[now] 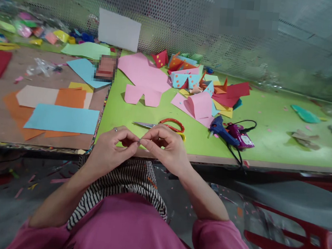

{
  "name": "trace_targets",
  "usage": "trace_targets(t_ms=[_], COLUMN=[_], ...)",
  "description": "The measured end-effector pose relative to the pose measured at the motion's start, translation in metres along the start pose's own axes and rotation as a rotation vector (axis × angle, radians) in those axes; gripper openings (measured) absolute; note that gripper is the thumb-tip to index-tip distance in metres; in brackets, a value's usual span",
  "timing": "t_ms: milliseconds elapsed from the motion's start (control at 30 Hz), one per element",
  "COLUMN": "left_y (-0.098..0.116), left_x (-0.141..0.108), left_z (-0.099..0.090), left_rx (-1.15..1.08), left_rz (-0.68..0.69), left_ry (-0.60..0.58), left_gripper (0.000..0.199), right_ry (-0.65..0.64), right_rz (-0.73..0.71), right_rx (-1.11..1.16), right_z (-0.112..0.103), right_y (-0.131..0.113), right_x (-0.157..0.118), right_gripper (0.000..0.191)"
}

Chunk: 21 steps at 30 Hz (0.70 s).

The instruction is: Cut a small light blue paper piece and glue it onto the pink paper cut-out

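Observation:
My left hand (114,145) and my right hand (165,147) meet at the fingertips above the table's front edge. Both are pinched closed around something tiny and dark between them, too small to name. Just behind my right hand lie red-handled scissors (173,124), blades pointing left, with a yellow handle (181,136) partly hidden beside them. A pink paper cutout shaped like glasses (143,95) stands farther back. To the right rest a blue glue gun (223,131) and a purple device (240,135) with a black cord.
Blue paper (63,118) and orange sheets (13,105) lie on the brown left surface. Folded spotted paper pieces (184,80), pink sheets (144,72) and red paper (232,94) cover the green table's (276,130) back. A red chair (304,237) stands at lower right.

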State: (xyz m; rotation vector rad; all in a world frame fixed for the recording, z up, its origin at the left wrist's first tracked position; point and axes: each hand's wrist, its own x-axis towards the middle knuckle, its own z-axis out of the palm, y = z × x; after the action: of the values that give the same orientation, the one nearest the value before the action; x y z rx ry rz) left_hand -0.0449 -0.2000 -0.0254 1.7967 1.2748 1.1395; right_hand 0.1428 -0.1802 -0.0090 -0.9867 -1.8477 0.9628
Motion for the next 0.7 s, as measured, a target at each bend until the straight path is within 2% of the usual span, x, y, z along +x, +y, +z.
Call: trace_targets(t_ms=[133,200,300,333,400,467,600,700], left_y=[-0.010,-0.016,-0.020,-0.020,-0.019,-0.017,-0.012,-0.010], left_x=[-0.003,-0.004,-0.004,-0.004,-0.003,-0.003,0.000,0.005], left_z=[0.001,0.003,0.004,0.004,0.004,0.005,0.009,0.009], left_rx=[-0.026,-0.106,-0.296,-0.370,-0.521,-0.661,-0.856,-0.942], left_rz=[-0.052,-0.116,-0.282,-0.332,-0.403,-0.457,-0.600,-0.649], left_ry=[-0.060,-0.043,-0.028,-0.045,-0.090,-0.108,-0.087,-0.071], left_gripper=[0.015,0.020,0.030,0.033,0.039,0.042,0.045,0.042], right_ry=[0.004,0.054,0.210,0.240,0.225,0.170,0.146,0.092], right_rz=[-0.024,-0.114,-0.461,-0.590,-0.793,-0.911,-0.995,-0.907], right_rx=[-0.076,-0.169,-0.454,-0.564,-0.747,-0.853,-0.952,-0.902], right_z=[0.003,0.004,0.003,0.001,-0.003,-0.006,-0.009,-0.014], right_y=[0.006,0.010,0.014,0.014,0.014,0.012,0.008,0.012], right_x=[0.000,-0.001,-0.003,-0.004,-0.005,-0.005,-0.004,-0.005], right_gripper=[0.024,0.019,0.004,0.005,0.010,0.011,0.017,0.013])
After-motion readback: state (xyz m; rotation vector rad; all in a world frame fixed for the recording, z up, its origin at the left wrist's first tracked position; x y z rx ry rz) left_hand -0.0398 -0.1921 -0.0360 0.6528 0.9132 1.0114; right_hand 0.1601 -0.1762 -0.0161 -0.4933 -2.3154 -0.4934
